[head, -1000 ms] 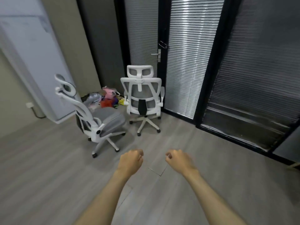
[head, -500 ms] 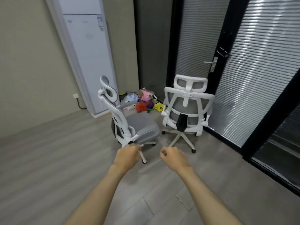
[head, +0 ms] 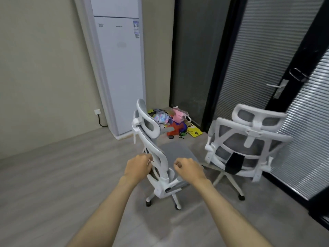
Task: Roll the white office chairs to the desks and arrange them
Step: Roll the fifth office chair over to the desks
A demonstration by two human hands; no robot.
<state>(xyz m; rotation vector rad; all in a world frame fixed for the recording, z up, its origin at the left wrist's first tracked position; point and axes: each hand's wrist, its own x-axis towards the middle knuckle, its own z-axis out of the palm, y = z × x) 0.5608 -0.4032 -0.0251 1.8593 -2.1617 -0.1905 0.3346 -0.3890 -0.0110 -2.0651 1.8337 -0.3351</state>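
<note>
I see a white floor air conditioner (head: 122,68) at the left wall, its label too small to read. My left hand (head: 138,167) curls at the near chair (head: 154,150) backrest edge; whether it grips, I cannot tell. My right hand (head: 189,169) hangs curled, holding nothing. A yellow packet (head: 195,132) shows a "G". The second chair (head: 249,145) stands by the blinds.

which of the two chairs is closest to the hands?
The left chair, seen side-on, with the left hand at its backrest edge. The other chair stands apart to the right, back toward the camera, by the blinds.
</note>
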